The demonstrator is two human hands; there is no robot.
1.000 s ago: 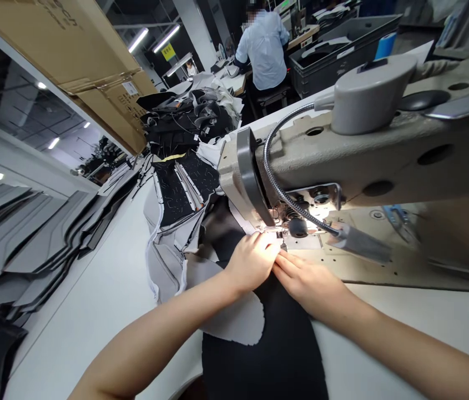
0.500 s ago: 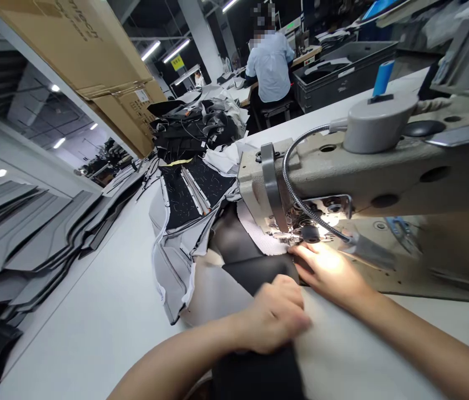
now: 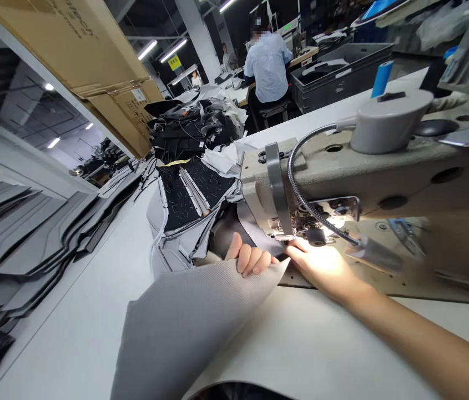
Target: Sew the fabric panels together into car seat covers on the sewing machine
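My left hand (image 3: pixel 247 256) grips the upper edge of a grey fabric panel (image 3: pixel 184 328), fingers curled over it; the panel is lifted and hides my left arm. My right hand (image 3: pixel 321 265) lies flat on the bed of the sewing machine (image 3: pixel 384 166), fingers stretched toward the needle area (image 3: pixel 296 236), lit by the machine's gooseneck lamp (image 3: pixel 373 253). Behind my left hand lies dark fabric (image 3: pixel 226 230) under the machine head.
A heap of sewn grey and black covers (image 3: pixel 184 205) lies beyond the needle on the white table (image 3: pixel 84 311). Stacked grey panels (image 3: pixel 26 244) sit at left. Cardboard boxes (image 3: pixel 80 55) hang overhead. A person in a light blue shirt (image 3: pixel 267 64) sits far back beside a dark crate (image 3: pixel 342 69).
My left hand pulled back from the needle, took the grey panel and lifted it up over the dark fabric. My right hand stayed flat by the needle.
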